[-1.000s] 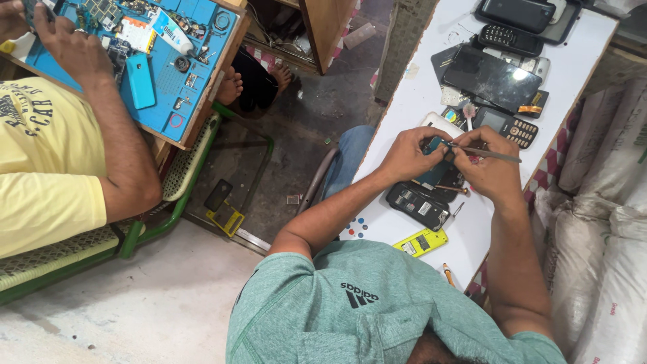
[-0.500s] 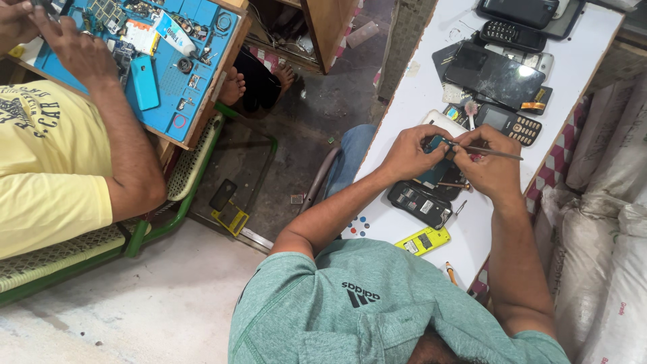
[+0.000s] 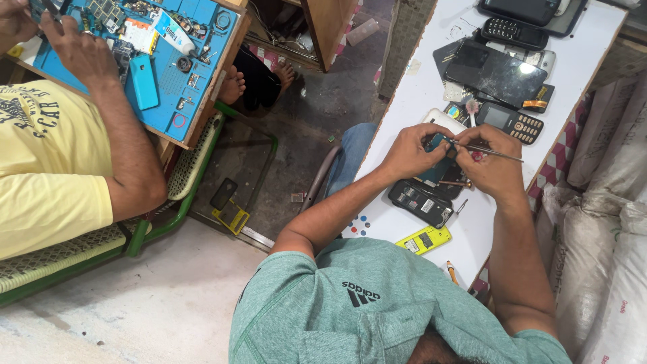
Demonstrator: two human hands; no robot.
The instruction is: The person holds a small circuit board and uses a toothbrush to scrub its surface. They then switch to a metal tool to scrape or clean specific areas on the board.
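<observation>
Two hands are working: left hand (image 3: 411,149) clamping a small circuit board (image 3: 437,160), right hand (image 3: 492,165) pinching tweezers (image 3: 486,150); a slip could scratch it.

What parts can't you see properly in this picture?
Head view:
- Small teal phone part: mostly covered by the left hand and right hand.
- Thin metal tool: its tip is too small to make out.
- Black tablet: cut off by the top edge.
</observation>
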